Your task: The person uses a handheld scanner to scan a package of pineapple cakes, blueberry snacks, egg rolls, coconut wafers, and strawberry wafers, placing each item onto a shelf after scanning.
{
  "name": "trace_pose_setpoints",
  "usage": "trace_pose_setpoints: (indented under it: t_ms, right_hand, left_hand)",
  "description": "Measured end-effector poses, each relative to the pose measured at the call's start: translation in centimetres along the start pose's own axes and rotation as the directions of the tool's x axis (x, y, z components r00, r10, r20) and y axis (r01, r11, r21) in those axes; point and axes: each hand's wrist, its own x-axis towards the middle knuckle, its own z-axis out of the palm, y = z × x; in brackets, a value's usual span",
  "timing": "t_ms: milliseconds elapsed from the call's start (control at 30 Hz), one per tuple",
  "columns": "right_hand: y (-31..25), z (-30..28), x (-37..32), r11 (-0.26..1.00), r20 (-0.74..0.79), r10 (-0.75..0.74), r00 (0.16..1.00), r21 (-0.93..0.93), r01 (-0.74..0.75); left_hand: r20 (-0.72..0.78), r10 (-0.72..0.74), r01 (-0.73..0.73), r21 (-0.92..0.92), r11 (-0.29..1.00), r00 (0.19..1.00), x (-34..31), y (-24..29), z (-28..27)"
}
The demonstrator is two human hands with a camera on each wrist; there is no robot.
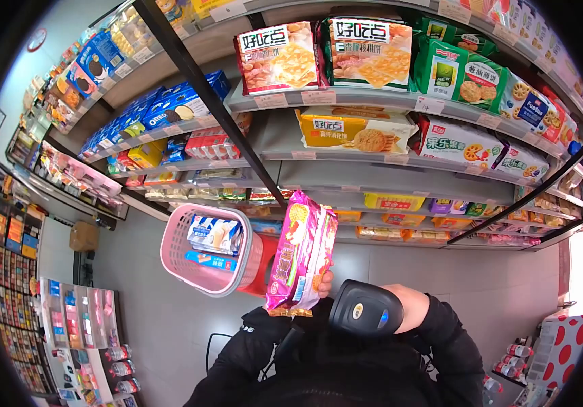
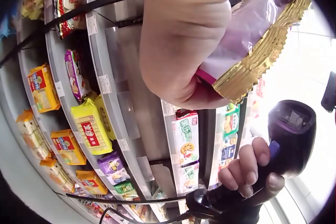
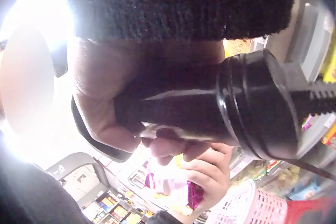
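Observation:
My left hand (image 1: 325, 283) holds a magenta biscuit packet (image 1: 295, 254) upright by its side, in front of my body. The packet's gold crimped end (image 2: 262, 50) shows in the left wrist view, where the left hand (image 2: 181, 40) grips it. My right hand (image 1: 410, 308) grips a black handheld barcode scanner (image 1: 363, 308) just right of the packet. Fingers of that right hand (image 2: 249, 166) curl round the scanner's handle in the left wrist view. A cable leaves the handle's end (image 3: 268, 108) in the right wrist view.
Left of the packet stands a pink basket (image 1: 171, 254) holding a blue-and-white pack (image 1: 213, 234) and a light blue box (image 1: 211, 260). Ahead are shelves (image 1: 264, 152) of biscuit packs, with blue Oreo boxes (image 1: 169, 112) at left. Drink bottles (image 1: 122, 368) stand low at left.

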Motion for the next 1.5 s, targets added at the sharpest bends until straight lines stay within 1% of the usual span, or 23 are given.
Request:
trace_pose_setpoints:
  t_ms: [33,100,133,167,233,267,433,500,567,600,667,700,800,900,933,967,1033,1100,1200,1300,1367,1467,1500]
  right_hand:
    - [0.0,0.0,-0.2,1.0,-0.034,0.026,0.999,-0.003,-0.026]
    - [1.5,0.1,-0.6,0.998,-0.089,0.032,0.995,-0.046,-0.036]
    - [2.4,0.3,-0.8,0.995,-0.137,0.039,0.99,-0.084,-0.051]
    - [3.1,0.6,-1.0,0.995,-0.145,0.042,0.988,-0.084,-0.055]
    - [4.4,1.2,-1.2,0.998,-0.399,0.053,0.916,0.034,-0.043]
    - [5.1,1.3,-1.2,0.974,-0.383,0.198,0.902,0.179,-0.137]
    - [6.0,2.1,-0.3,0.982,-0.458,0.154,0.876,0.167,-0.086]
    - [6.8,2.2,0.2,0.979,-0.478,0.112,0.871,0.201,-0.016]
    - [8.3,2.3,0.0,0.976,-0.502,0.12,0.857,0.216,-0.011]
    - [8.8,2.2,0.0,0.962,-0.553,0.169,0.816,0.274,-0.014]
    - [9.5,2.0,0.1,0.939,-0.654,0.26,0.711,0.344,-0.027]
    - [9.4,1.5,-0.2,0.901,-0.646,0.357,0.674,0.429,-0.066]
    - [11.5,1.5,-0.6,0.906,-0.762,0.387,0.52,0.418,-0.062]
    - [12.9,1.8,0.0,0.906,-0.776,0.412,0.478,0.404,-0.126]
    - [13.5,1.7,0.4,0.892,-0.741,0.441,0.507,0.423,-0.158]
    - [14.0,1.5,1.1,0.887,-0.741,0.453,0.496,0.432,-0.164]
    - [15.5,1.2,2.6,0.897,-0.677,0.428,0.598,0.399,-0.19]
    - [18.8,1.6,3.8,0.921,-0.711,0.375,0.595,0.36,-0.15]
    - [22.9,1.9,5.5,0.897,-0.651,0.44,0.619,0.355,-0.264]
    - [26.0,2.3,7.1,0.891,-0.683,0.441,0.583,0.408,-0.197]
    - [25.9,1.4,7.9,0.881,-0.65,0.447,0.615,0.439,-0.176]
    - [28.3,1.8,9.2,0.892,-0.708,0.43,0.561,0.43,-0.14]
    - [28.4,1.6,9.6,0.905,-0.734,0.401,0.548,0.411,-0.112]
  left_hand:
    - [0.001,-0.006,0.006,0.003,1.0,1.0,-0.1,-0.1,0.0]
    - [-0.195,0.055,-0.05,0.03,0.998,0.979,-0.4,-0.4,-0.1]
    - [-0.269,0.153,-0.121,0.132,0.984,0.951,-0.3,-0.9,0.0]
    - [-0.341,0.151,-0.09,0.187,0.978,0.928,-0.3,-0.7,0.7]
    - [-0.505,0.317,-0.163,0.326,0.931,0.803,0.3,-0.4,-0.7]
    - [-0.485,0.381,-0.241,0.327,0.914,0.787,0.9,-0.6,-0.9]
    - [-0.499,0.31,-0.204,0.255,0.945,0.809,1.1,-1.7,-2.2]
    - [-0.506,0.335,-0.205,0.296,0.933,0.795,1.5,-1.9,-1.8]
    - [-0.537,0.293,-0.173,0.262,0.949,0.791,1.6,-1.8,-2.4]
    - [-0.549,0.283,-0.163,0.257,0.953,0.787,1.7,-1.7,-2.6]
    - [-0.505,0.233,-0.125,0.238,0.963,0.831,1.9,-1.4,-2.7]
    - [-0.515,0.221,-0.115,0.23,0.966,0.828,2.1,-1.2,-3.2]
    - [-0.532,0.216,-0.087,0.256,0.963,0.819,3.0,-0.5,-4.6]
    - [-0.565,0.219,-0.101,0.232,0.967,0.796,4.1,0.5,-7.7]
    - [-0.585,0.226,-0.12,0.215,0.969,0.779,4.6,0.8,-8.3]
    - [-0.592,0.211,-0.107,0.206,0.973,0.778,5.0,1.2,-9.2]
    - [-0.61,0.236,-0.103,0.245,0.964,0.756,5.5,1.9,-11.1]
    - [-0.63,0.216,-0.099,0.216,0.971,0.746,5.6,2.9,-13.4]
    - [-0.637,0.194,-0.057,0.229,0.972,0.746,6.0,4.4,-15.5]
    - [-0.677,0.161,-0.012,0.22,0.975,0.718,6.0,6.2,-18.4]
    - [-0.691,0.155,0.025,0.242,0.97,0.706,6.7,7.4,-19.3]
    - [-0.676,0.19,0.095,0.361,0.928,0.712,7.4,9.3,-21.4]
    - [-0.71,0.218,0.101,0.378,0.92,0.67,7.8,9.9,-22.2]
